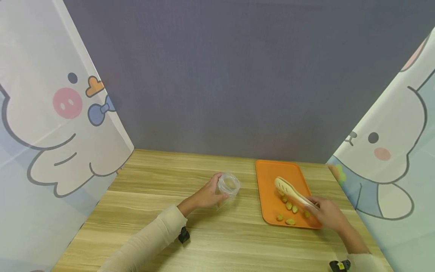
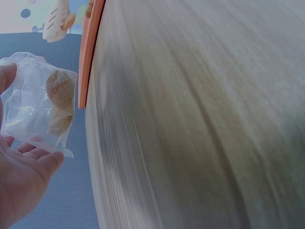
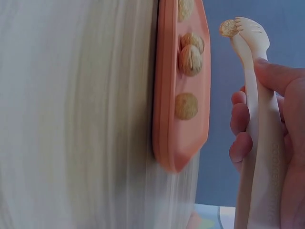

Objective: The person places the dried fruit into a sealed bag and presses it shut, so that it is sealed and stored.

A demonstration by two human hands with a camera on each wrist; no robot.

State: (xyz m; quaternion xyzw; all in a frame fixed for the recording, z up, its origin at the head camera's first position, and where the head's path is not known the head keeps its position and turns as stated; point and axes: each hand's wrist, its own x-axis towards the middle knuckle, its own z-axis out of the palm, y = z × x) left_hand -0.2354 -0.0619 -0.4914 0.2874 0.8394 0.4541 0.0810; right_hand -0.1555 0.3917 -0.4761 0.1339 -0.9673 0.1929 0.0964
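Observation:
My left hand (image 1: 205, 195) holds a clear plastic bag (image 2: 26, 107) upright by its side, its round mouth facing up in the head view. In the left wrist view two walnuts (image 2: 60, 89) show through the bag's wall. My right hand (image 1: 327, 214) grips cream-coloured tongs (image 1: 293, 193) over the orange tray (image 1: 276, 170). Between the tong tips is a walnut (image 3: 228, 28), raised above the tray in the right wrist view. Several loose walnuts (image 1: 289, 206) lie on the tray's near half, partly under the tongs in the head view.
The tray lies on the right part of a wood-grain table (image 1: 163, 181), with a stretch of tabletop between it and the bag. A dark grey panel (image 1: 217, 83) rises behind, and cartoon-printed sheets (image 1: 44, 158) stand at both sides.

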